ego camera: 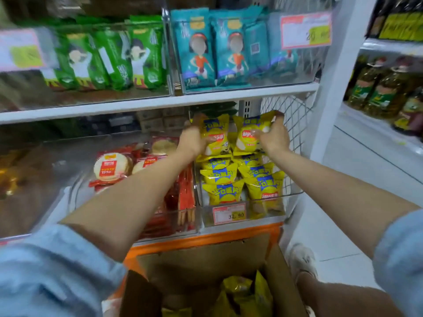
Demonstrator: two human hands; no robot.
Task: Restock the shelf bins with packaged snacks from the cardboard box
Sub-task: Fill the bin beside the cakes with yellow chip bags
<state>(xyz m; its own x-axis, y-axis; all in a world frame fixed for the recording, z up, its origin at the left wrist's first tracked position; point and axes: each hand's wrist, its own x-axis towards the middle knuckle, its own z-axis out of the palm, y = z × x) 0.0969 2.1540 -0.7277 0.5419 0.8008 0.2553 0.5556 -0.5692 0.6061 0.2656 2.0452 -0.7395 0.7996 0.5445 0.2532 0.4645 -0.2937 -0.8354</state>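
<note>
Yellow chip packets (216,131), two: left grip (191,140) holds one, right grip (274,138) the other

Chip packets (219,193), near right bin: yellow, blue lettering.
Far left packs (109,58): green, cartoon figure.
Far right packs (206,46): teal, figure in orange.
Left bin wrappers (112,167): red and white.
Shelf base (251,231): orange.
Cardboard box (206,259): brown.
Sleeves (45,271): pale blue.

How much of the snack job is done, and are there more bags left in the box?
Partway. The bin already holds rows of yellow chip bags. The left hand and right hand each grip one of two extra bags at its back. The cardboard box below has yellow packets inside, so some restocking is left.
</note>
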